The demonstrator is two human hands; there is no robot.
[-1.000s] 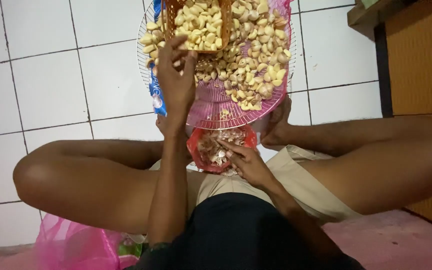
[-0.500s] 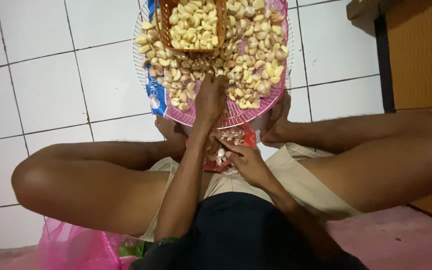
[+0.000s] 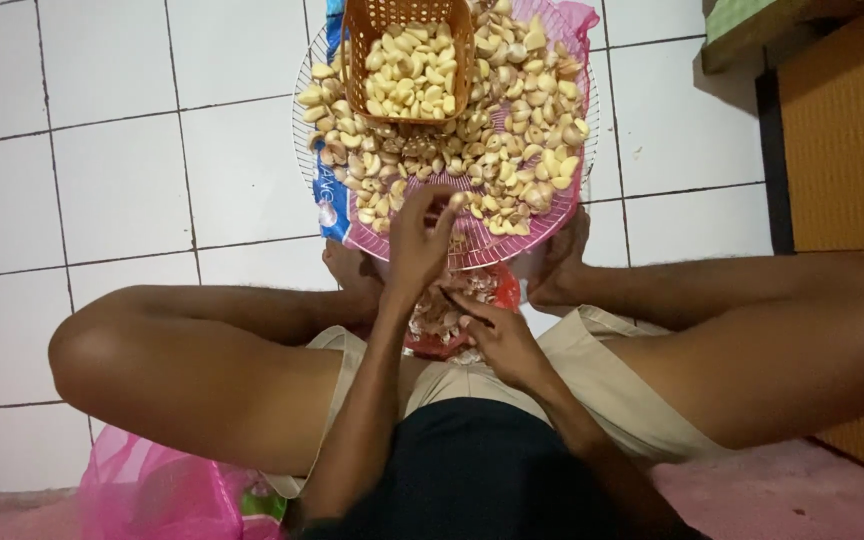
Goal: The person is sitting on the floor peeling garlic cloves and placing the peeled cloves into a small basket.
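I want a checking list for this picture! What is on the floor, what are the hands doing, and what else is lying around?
Surface: white tiled floor; the person sits on it cross-legged.
Job's things: round pink tray piled with garlic cloves; orange basket of cloves stands on the pile; red bowl with peels sits between the feet.
Clutter: pink mesh bag by the left knee; blue packet under the tray's edge.
Grippers: left hand reaches onto the tray, fingertips at a clove; right hand rests over the bowl; whether it holds anything, cannot tell.
Cables: nothing seen.
Surroundings: orange woven panel on the right; pink mat underneath.
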